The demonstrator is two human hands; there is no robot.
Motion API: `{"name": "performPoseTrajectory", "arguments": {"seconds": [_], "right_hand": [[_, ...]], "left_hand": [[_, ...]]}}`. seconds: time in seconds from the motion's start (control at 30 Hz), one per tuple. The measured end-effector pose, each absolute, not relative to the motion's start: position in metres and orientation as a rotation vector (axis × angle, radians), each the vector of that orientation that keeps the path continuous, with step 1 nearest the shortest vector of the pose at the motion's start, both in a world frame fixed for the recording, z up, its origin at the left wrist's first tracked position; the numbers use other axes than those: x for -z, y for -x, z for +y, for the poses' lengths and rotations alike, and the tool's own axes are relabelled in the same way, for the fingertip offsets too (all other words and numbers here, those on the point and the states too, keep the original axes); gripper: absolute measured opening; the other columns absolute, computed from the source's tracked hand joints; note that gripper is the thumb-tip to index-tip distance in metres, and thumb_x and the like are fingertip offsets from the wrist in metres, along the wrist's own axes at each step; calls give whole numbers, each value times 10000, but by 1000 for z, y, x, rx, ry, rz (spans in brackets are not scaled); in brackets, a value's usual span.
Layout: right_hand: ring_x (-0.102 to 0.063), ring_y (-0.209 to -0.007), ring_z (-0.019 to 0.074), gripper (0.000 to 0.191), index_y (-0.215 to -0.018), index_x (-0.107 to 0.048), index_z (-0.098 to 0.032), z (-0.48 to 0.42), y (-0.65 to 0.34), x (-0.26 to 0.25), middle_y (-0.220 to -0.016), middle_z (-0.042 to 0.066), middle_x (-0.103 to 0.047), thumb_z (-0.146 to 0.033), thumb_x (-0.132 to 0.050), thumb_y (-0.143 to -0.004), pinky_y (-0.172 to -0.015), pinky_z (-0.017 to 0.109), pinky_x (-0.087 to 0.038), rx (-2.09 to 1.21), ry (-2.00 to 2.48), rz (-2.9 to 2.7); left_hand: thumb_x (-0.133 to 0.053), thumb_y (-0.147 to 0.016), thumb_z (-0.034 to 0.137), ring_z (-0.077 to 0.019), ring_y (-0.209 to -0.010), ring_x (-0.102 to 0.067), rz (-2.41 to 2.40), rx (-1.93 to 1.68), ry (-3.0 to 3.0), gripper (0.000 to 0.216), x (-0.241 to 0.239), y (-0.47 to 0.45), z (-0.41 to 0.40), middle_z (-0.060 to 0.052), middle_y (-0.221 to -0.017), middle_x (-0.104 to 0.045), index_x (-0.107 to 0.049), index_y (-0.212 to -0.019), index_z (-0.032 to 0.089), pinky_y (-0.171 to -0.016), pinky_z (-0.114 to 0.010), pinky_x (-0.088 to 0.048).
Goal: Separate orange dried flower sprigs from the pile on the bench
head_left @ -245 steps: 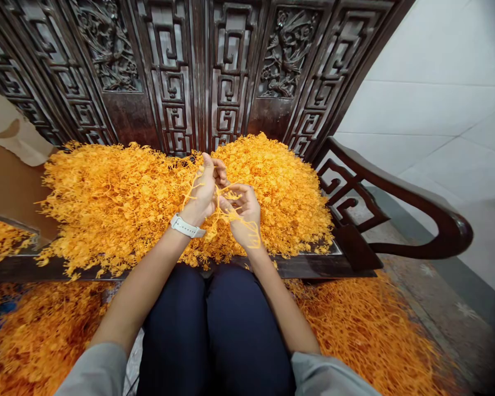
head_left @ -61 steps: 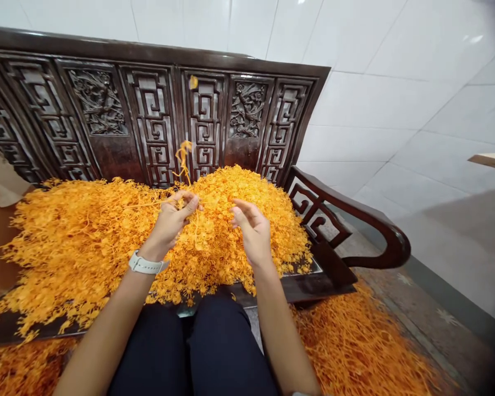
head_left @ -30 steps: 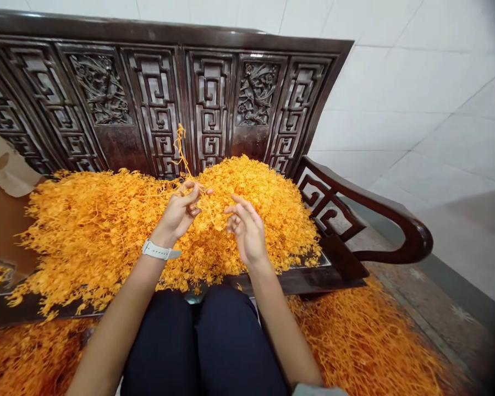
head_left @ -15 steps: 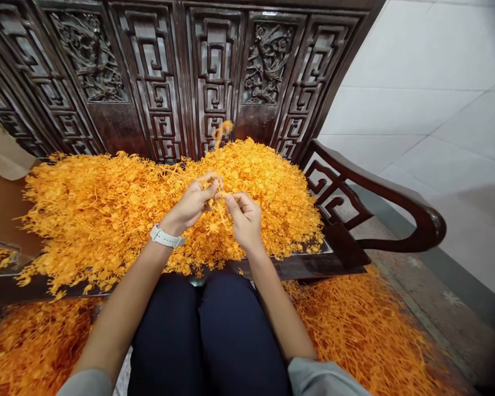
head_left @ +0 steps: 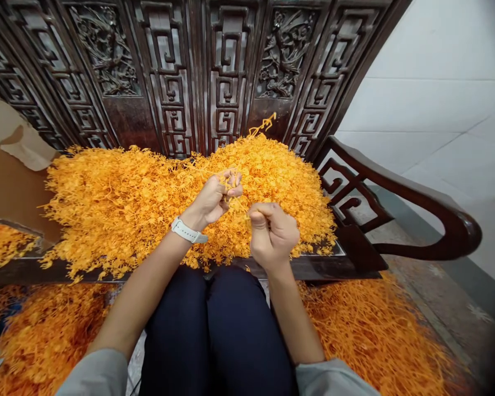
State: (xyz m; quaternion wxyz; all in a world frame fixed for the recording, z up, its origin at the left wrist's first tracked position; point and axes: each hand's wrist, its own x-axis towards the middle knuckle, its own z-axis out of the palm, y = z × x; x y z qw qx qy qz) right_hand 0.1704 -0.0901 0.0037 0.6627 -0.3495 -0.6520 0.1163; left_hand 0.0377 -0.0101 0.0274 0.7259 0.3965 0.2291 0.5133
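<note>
My left hand (head_left: 214, 199), with a pale watch on its wrist, is closed around a thin orange plastic sprig (head_left: 226, 180). Parts of the sprig show among the curled fingers, over the middle of the pile. Lower and to the right, my right hand (head_left: 273, 234) makes a fist with the thumb pressed against the index finger. What it grips is hidden; a bit of orange shows at the thumb tip. Both hands are above a big heap of small orange plastic flower-like sprigs (head_left: 119, 203) on a dark wooden bench (head_left: 313, 268).
Behind the heap rises the carved bench back (head_left: 126, 118), and a curved armrest (head_left: 429, 212) bounds the right side. Torn brown cardboard (head_left: 18, 187) stands at left. More orange stems (head_left: 367, 324) lie below the bench on both sides. One strand (head_left: 264, 125) sticks up above the heap.
My hands have drawn apart; the right one has moved down and right and curled into a fist. An orange strand blurred above my left hand earlier now shows farther right. The view has shifted slightly.
</note>
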Motion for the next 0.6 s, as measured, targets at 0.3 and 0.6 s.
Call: {"name": "performPoseTrajectory", "arguments": {"seconds": [0.3,0.6], "right_hand": [[-486,-479,135,188,-914,-753,-309,-121,-187,-34,-659,-6,-551,-446,-668,-1010,-461,335,-391,-79,675,-1065],[-534,-1323,302,557,-1274,-694,-245,0,-188,36,-1365,158,-502,-685,-467,-1021,-1145,558,-434,-456,1216,-1221]], "left_hand": [[-482,-653,-52,-35,-402,-242,687,-1478,-553,314,-10,14,25,75,-637,-402,-489,-854,189,-378,-158,-181],[-596,-838,1,-22,-445,-283,751,-1508,-839,222,-25,-2,3,40,-685,-517,-487,-821,194,-423,-129,-184]]}}
